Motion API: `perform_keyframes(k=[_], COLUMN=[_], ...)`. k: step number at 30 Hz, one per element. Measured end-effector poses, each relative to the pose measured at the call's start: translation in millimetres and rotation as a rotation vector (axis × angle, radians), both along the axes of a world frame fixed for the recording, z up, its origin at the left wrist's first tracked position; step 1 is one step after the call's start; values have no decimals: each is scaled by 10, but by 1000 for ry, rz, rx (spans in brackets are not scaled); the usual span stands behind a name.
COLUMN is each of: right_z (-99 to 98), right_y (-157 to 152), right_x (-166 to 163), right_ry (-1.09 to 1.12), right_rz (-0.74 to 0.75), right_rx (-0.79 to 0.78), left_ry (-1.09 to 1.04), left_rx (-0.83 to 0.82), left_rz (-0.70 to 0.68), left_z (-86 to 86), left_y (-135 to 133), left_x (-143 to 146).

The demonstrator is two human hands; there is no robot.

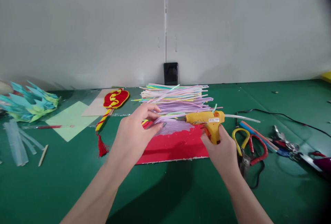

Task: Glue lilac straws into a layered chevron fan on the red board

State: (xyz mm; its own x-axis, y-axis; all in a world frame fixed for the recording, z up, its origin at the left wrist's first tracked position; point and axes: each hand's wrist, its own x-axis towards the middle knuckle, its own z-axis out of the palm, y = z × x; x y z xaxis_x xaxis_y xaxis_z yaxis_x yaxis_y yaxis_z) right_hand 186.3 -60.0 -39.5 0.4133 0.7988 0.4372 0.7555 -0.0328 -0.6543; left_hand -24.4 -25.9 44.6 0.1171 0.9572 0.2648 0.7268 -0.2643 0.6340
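Glue gun in closed right hand, left hand pinching lilac strand

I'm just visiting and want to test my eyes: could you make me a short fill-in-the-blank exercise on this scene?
1. The glue gun is gripped in the person's ____ hand.
2. The gun's body is coloured ____.
3. The fan has a handle that ends in a red ____.
4. The phone is coloured ____.

Missing words: right; yellow; tassel; black.
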Motion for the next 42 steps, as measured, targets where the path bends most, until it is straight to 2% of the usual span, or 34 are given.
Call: perform_keyframes(k=[9,20,42], right_z=[-6,2,9], right_y=[-12,-19,-35], right_x=[-8,-22,-26], right_ry=[1,-4,-11], right_rz=[27,26,32], right_rx=[25,16,36], left_ry=[10,33,12], left_rx=[-23,-28,-34], left_rz=[-11,-59,-57], left_z=[27,-11,-21], left_y=[-36,-35,-32], left_x=[91,72,76])
